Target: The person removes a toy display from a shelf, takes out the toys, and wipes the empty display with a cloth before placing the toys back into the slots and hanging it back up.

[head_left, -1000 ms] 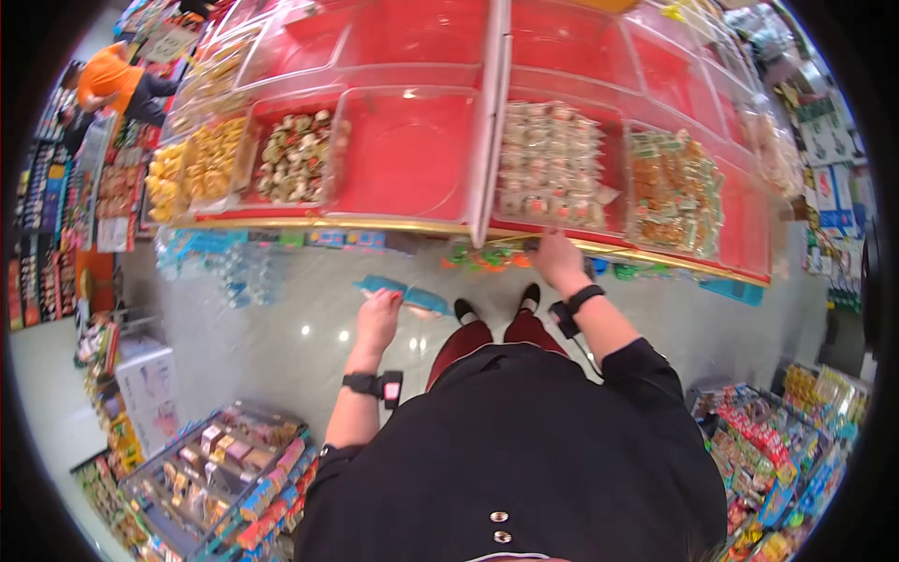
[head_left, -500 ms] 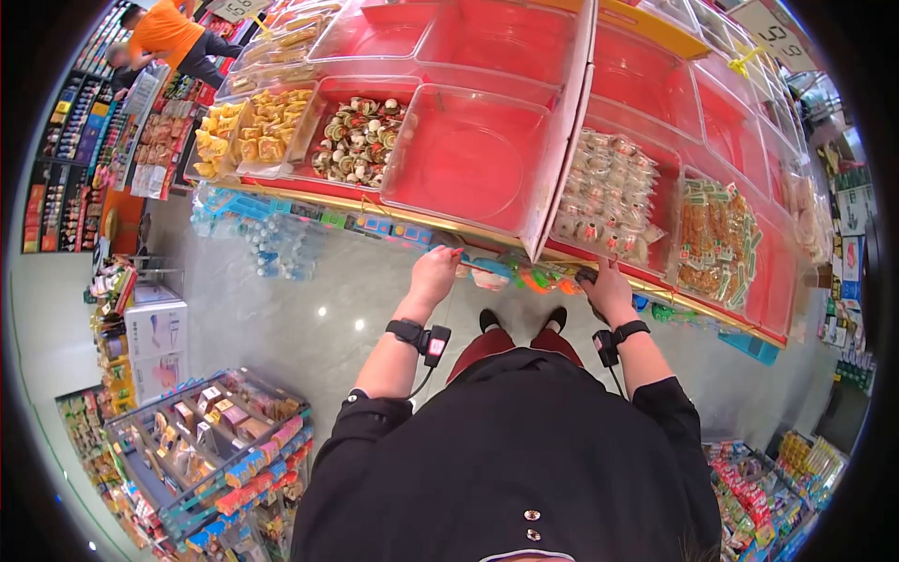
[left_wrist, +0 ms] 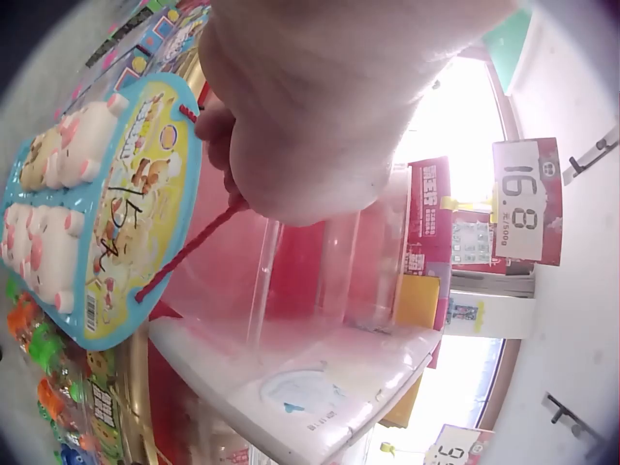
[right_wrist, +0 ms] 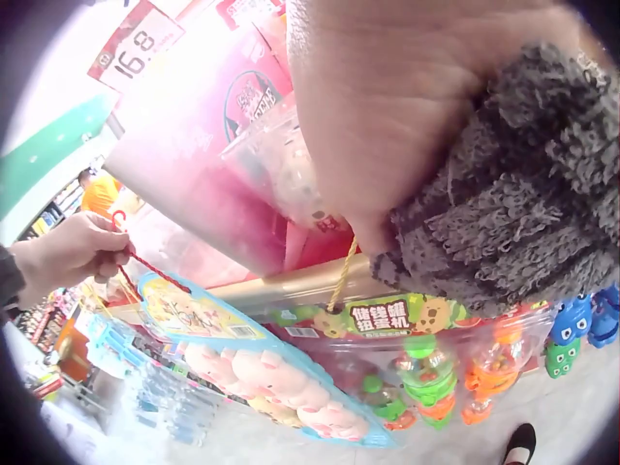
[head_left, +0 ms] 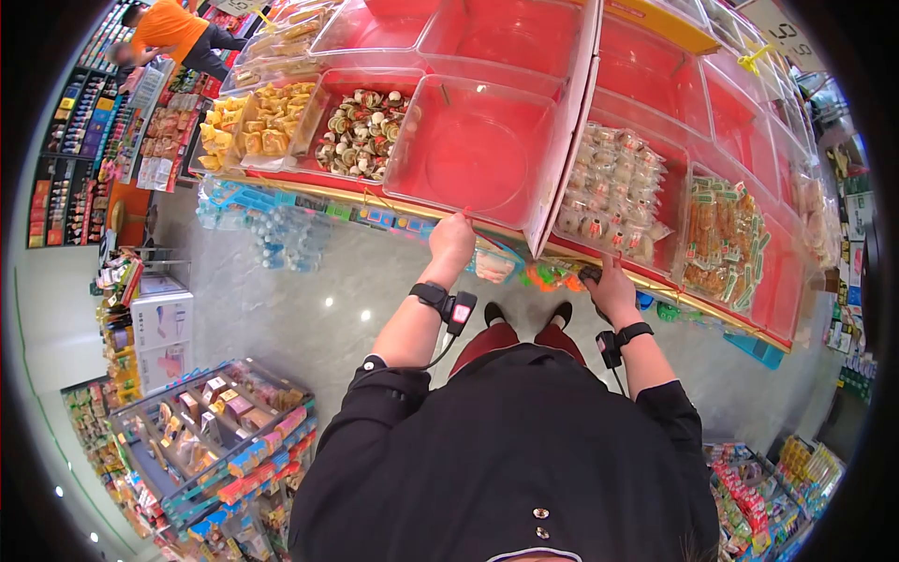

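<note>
My left hand (head_left: 452, 244) is at the counter's gold front edge, its fingers curled on a red cord (left_wrist: 194, 249). From this cord hangs a blue-edged toy pack (right_wrist: 266, 373) with pale pink pig figures and a yellow label card (left_wrist: 140, 194) marked in pen. My right hand (head_left: 614, 292) is farther right along the same edge and grips a grey, fuzzy checked cloth (right_wrist: 504, 184). A yellow string (right_wrist: 344, 276) runs down beside its fingers, above a hanging pack of green and orange bottle-shaped toys (right_wrist: 426, 383).
On the counter stand clear bins: an empty-looking one (head_left: 478, 201), and others with wrapped snacks (head_left: 609, 187) and round sweets (head_left: 361, 136). A white divider (head_left: 567, 140) splits the counter. Behind me at left is a goods stand (head_left: 215, 431). A person in orange (head_left: 173, 37) is at far left.
My left hand has moved up to the counter edge, bringing the toy pack from over the floor to the counter's front. My right hand stays by the edge with the cloth.
</note>
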Available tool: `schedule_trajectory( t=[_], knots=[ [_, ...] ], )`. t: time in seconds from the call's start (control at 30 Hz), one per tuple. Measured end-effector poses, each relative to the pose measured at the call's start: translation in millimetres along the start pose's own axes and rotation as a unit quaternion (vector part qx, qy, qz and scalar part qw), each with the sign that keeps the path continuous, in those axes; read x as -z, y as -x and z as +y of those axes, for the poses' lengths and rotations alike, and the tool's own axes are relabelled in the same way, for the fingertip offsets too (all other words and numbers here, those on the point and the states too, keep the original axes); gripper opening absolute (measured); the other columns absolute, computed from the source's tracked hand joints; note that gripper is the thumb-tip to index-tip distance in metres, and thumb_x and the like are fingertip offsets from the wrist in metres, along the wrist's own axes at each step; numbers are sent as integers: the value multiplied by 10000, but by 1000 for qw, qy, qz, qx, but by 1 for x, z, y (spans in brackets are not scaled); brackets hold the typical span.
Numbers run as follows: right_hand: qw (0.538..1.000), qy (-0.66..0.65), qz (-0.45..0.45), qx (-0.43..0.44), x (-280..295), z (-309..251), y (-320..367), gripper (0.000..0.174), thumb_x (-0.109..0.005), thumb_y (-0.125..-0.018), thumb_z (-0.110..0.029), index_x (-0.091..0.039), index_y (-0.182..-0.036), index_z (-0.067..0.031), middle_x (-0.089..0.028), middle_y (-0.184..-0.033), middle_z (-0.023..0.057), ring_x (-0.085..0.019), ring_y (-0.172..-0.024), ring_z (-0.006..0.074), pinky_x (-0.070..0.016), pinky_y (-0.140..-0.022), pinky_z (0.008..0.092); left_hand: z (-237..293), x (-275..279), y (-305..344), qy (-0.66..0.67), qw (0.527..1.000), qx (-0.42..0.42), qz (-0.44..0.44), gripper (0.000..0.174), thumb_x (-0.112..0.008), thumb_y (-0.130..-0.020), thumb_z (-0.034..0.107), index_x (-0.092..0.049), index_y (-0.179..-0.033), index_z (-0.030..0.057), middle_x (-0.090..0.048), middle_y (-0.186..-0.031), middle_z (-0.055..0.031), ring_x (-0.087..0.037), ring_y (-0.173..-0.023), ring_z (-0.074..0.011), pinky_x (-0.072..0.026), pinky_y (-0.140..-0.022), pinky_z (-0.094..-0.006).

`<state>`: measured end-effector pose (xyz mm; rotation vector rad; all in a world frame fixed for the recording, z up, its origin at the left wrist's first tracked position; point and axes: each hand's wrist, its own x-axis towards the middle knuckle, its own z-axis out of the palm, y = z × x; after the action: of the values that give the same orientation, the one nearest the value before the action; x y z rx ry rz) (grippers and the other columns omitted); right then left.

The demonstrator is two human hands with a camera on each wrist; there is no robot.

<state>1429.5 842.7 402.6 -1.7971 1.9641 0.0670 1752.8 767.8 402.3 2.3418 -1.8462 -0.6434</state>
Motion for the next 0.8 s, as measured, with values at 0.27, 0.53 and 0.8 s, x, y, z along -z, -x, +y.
schedule_trajectory(
  t=[0.27,0.53,0.8],
  knots=[
    [1000,-6,-12,2,-1,1,0,713,-692,-810,-310,-360,-1397,-80,-587,-1180,265,-635,-983,409,-534,-804,485,5,-13,-2,24,999,42,2,311,-533,-925,268,-711,-904,14,-697,-928,-200,-672,-876,-389,-535,-783,-480],
    [989,-145,-14,38,13,31,62,700,-713,-798,-279,-424,-1401,-71,-607,-1181,250,-614,-1045,409,-503,-874,458,-37,-59,29,180,961,-78,196,317,-604,-863,160,-615,-1144,12,-574,-1218,-224,-566,-1106,-405,-481,-927,-462],
    [965,-108,-122,-204,-47,139,212,528,-691,-796,-317,-602,-1213,-6,-663,-1061,261,-642,-1009,389,-508,-872,435,-97,-94,70,508,839,152,-121,585,-611,-870,143,-401,-1407,42,-434,-1384,-235,-466,-1268,-376,-413,-1057,-478]
  ],
)
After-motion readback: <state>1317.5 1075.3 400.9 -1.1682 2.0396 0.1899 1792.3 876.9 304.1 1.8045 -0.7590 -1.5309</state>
